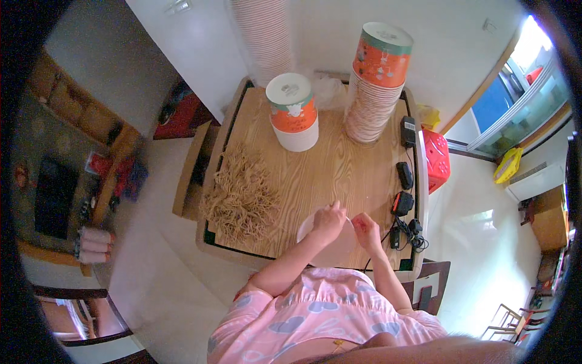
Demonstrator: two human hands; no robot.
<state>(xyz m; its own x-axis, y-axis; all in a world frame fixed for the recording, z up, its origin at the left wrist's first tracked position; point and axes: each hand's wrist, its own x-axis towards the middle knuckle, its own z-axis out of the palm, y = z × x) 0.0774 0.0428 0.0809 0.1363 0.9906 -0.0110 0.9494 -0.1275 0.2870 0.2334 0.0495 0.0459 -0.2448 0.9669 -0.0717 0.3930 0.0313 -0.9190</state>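
Observation:
A pale round tub (334,251) is at the table's near edge, close against my body, partly covered by my forearm. Over its far rim my left hand (330,223) has its fingers pinched together. Just to the right, my right hand (365,230) is curled with the fingertips closed, beside the tub's rim. Whatever either hand pinches is too small to make out. Left of the tub lies a loose heap of tan twisted cords (242,197). Beyond it, a short stack of upturned paper tubs (295,121) has an orange and green printed one on top.
Taller stacks of paper tubs (373,100) and white tubs (264,42) rise at the back. Black adapters and cables (404,203) line the right side of the wooden table (315,176). A red plastic stool (435,161) stands at right, an open cardboard box (193,176) at left.

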